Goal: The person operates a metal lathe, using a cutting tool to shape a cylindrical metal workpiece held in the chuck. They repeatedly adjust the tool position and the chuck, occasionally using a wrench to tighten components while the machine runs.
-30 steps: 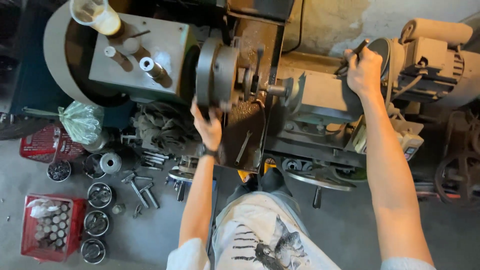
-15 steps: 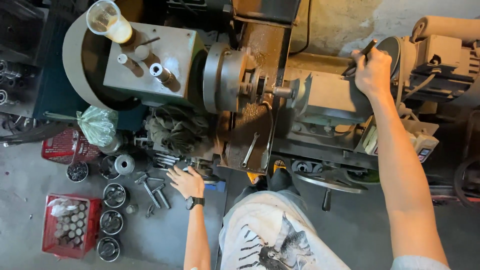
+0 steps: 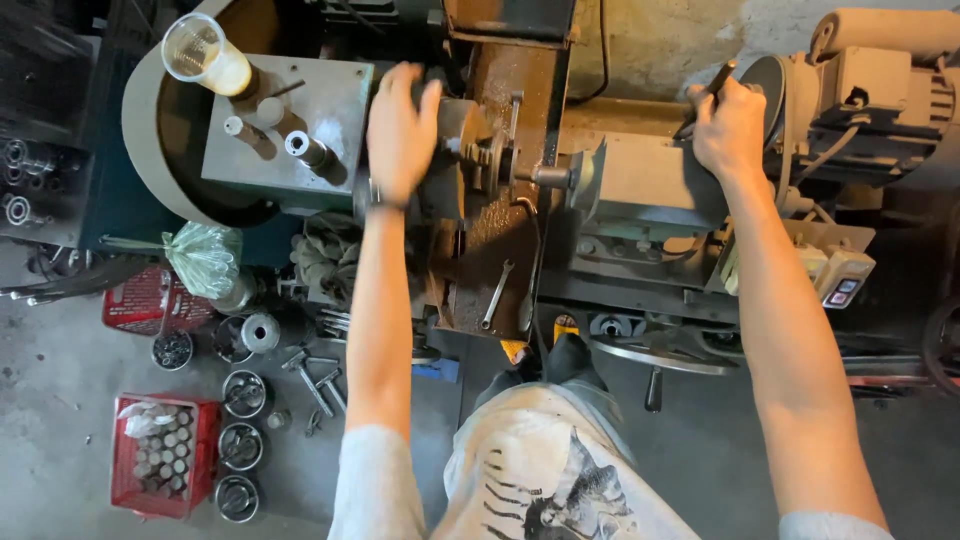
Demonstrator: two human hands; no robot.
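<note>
I stand over a metal lathe (image 3: pixel 640 190). My left hand (image 3: pixel 400 130) lies on top of the round chuck (image 3: pixel 455 160), fingers spread over it, a watch on the wrist. My right hand (image 3: pixel 728 125) is closed around a dark lever handle (image 3: pixel 712 90) at the tailstock end. A short workpiece (image 3: pixel 550 178) sticks out of the chuck toward the tailstock. A wrench (image 3: pixel 497 293) lies on the rusty lathe bed below the chuck.
A clear plastic cup (image 3: pixel 205 55) stands on the headstock. On the floor at left are a red crate (image 3: pixel 160 455) of metal parts, several small round tins (image 3: pixel 240 445), loose tools and a green plastic bag (image 3: pixel 205 258). A motor (image 3: pixel 880 100) sits at right.
My left hand rose from near the floor tools up onto the chuck. My right hand stayed on the lever. The view shifted slightly.
</note>
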